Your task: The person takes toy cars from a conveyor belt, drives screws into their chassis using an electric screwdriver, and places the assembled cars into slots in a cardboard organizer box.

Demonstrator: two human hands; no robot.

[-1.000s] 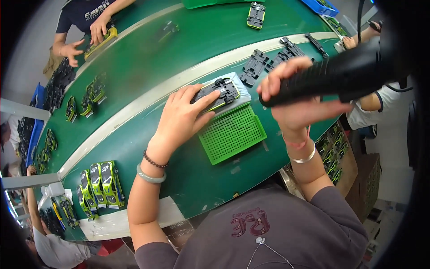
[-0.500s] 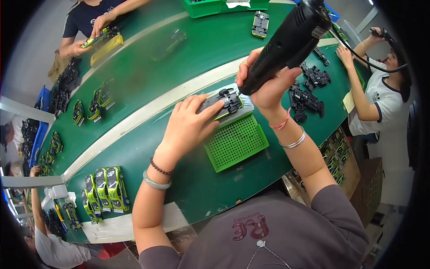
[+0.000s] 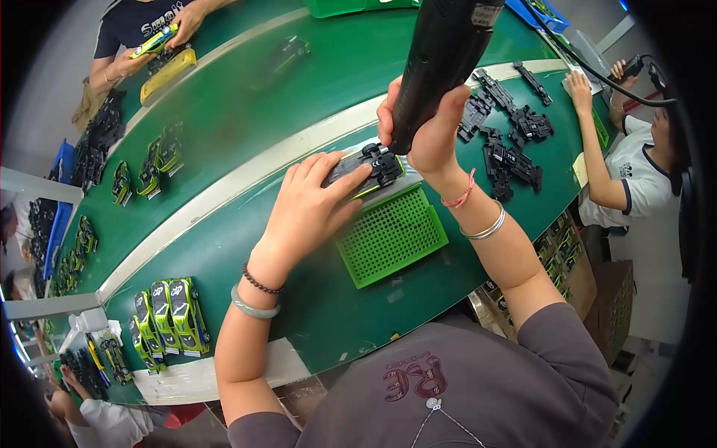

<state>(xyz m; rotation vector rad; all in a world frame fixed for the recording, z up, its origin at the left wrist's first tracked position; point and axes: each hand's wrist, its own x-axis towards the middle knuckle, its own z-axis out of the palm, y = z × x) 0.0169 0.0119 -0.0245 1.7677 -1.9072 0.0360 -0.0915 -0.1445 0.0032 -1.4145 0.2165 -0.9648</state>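
A toy car (image 3: pixel 383 170) lies upside down on the table in front of me, its black underside and wheels facing up. My left hand (image 3: pixel 302 203) holds it down, fingers spread over one end and the index finger reaching along the chassis. In my right hand (image 3: pixel 432 133) is a thick black electric screwdriver (image 3: pixel 442 56), gripped around its lower body. The tool tilts, with its lower end right over the car's wheel end; the bit's exact contact is hidden. A green perforated basket (image 3: pixel 392 237) sits just on the near side of the car.
Black chassis parts (image 3: pixel 514 160) lie loose at the right. Finished-looking green toy cars (image 3: pixel 179 317) stand in a row at the left. Past a pale divider strip (image 3: pixel 216 201), more cars (image 3: pixel 153 168) rest on the green surface. Co-workers sit across and to the right. A cable (image 3: pixel 590 82) hangs upper right.
My right hand and the screwdriver have moved left and slightly down over the car. My left hand stays on the car. The co-worker across has lifted a green car body.
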